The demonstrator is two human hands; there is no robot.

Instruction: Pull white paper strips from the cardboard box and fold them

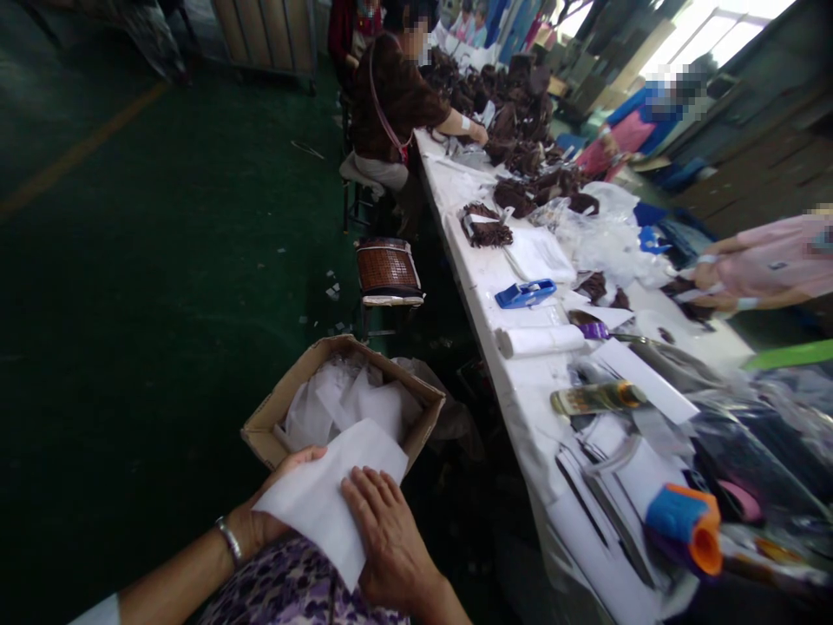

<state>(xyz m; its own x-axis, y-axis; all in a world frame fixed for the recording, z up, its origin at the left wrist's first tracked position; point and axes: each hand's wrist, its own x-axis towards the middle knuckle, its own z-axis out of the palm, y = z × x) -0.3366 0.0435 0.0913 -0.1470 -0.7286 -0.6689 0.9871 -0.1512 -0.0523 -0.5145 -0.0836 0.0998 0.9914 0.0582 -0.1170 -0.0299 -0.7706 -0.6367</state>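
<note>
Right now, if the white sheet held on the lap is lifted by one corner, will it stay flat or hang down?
The thin white sheet would probably droop: it already bends over the left hand and under the right hand. It looks light, like tissue or soft fabric, so moving air might shift it. It seems unlikely to slip, since both hands press it.

Daylight glares from the upper right; the floor sits dim, edges stretched and blurred.
</note>
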